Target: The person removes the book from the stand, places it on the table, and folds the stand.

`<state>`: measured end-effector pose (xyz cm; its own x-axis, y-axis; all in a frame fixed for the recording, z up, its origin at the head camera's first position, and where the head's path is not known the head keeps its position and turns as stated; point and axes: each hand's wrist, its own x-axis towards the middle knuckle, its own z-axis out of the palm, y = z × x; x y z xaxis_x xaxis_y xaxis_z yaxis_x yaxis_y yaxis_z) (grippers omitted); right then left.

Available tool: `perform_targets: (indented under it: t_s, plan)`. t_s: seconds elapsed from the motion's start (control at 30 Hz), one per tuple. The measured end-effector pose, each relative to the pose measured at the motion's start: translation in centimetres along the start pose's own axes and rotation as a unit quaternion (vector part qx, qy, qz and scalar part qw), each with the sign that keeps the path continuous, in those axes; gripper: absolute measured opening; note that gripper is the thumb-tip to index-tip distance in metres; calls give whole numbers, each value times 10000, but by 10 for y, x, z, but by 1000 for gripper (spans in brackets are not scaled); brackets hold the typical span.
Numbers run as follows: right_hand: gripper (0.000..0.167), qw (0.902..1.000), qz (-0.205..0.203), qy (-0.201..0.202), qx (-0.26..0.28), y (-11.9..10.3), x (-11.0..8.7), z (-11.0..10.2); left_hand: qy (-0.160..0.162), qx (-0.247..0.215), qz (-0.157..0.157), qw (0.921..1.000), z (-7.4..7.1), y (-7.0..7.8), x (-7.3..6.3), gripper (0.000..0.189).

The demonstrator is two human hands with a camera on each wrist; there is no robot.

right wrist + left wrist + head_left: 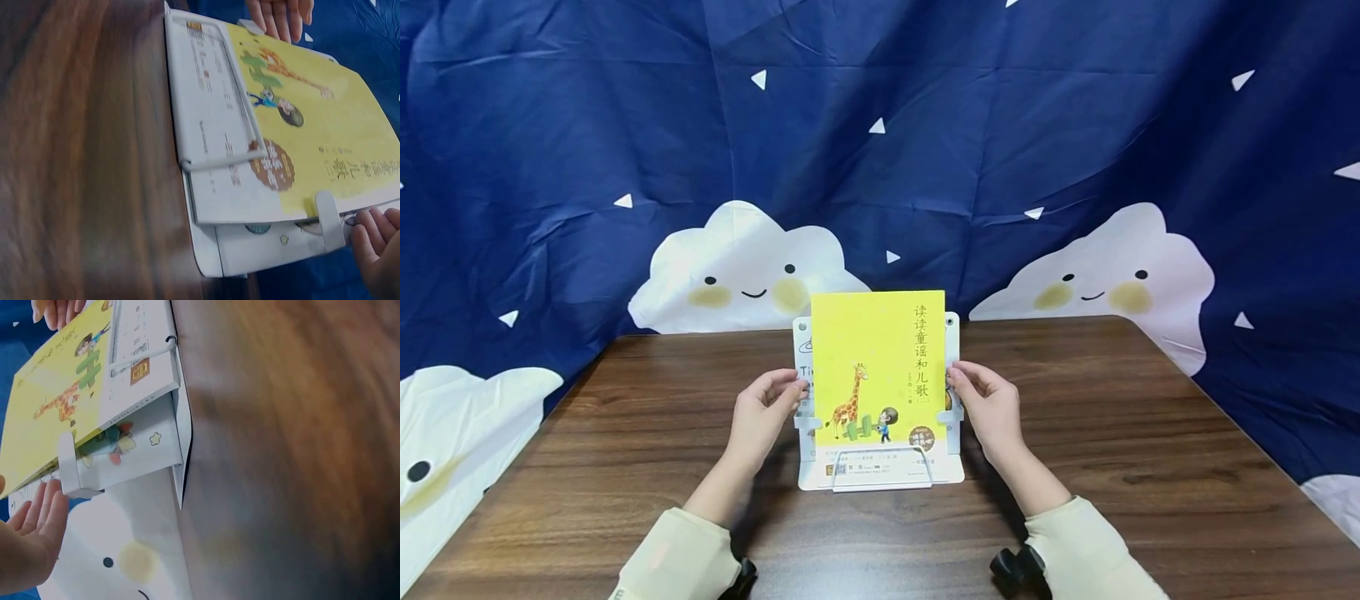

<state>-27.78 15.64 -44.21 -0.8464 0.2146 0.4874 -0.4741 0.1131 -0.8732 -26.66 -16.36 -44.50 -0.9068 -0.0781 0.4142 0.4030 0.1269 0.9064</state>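
A yellow children's book [880, 358] with a giraffe and a child on its cover leans upright on a white book stand [803, 475]. The stand's clear wire bar [882, 486] crosses the book's lower front, and white side clips [807, 422] reach over both edges. My left hand [767, 408] holds the stand's left edge, thumb toward the front, fingertips close above the clip. On the opposite edge my right hand [992, 408] holds the stand in a similar way. In the right wrist view, the fingers [369, 234] meet the panel's side beside the clip [330, 222].
The stand is on a brown wooden table [1150, 467]. Behind it hangs a dark blue curtain [925, 150] with white triangles and smiling clouds [748, 267]. Black wrist straps [1021, 571] show by the pale sleeves [681, 558].
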Motion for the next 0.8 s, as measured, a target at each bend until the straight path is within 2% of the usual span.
perform_targets:
  t_s: [0.07, 0.13, 0.2, 0.3, 0.4, 0.53, 0.73, 0.8]
  plan:
    - [26, 9999, 150, 39, 62, 0, -2, 2, -84, -110, -55, 9999, 1, 5, -2, 29]
    - [28, 9994, 319, 90, 133, 1, -3, 4, -152, -223, -155, 9995, 3, 21, -6, 28]
    - [30, 9985, 485, 154, 192, 2, -4, 5, -178, -225, -272, 9992, 7, 46, -12, 27]
    - [32, 9963, 785, 249, 255, 4, -5, 6, -114, -125, -617, 9979, 14, 85, -20, 25]
    - [36, 9930, 1111, 318, 224, 4, -3, 7, -86, 6, -982, 9951, 18, 107, -23, 23]
    - [39, 9891, 1431, 317, 166, 7, 0, 8, -101, 123, -1175, 9929, 21, 111, -22, 22]
    - [36, 9863, 1633, 199, 137, 9, 4, 9, -63, 190, -1328, 9909, 21, 108, -20, 21]
    - [33, 9855, 1682, 188, 65, 10, 6, 9, -72, 246, -1292, 9913, 22, 107, -19, 20]
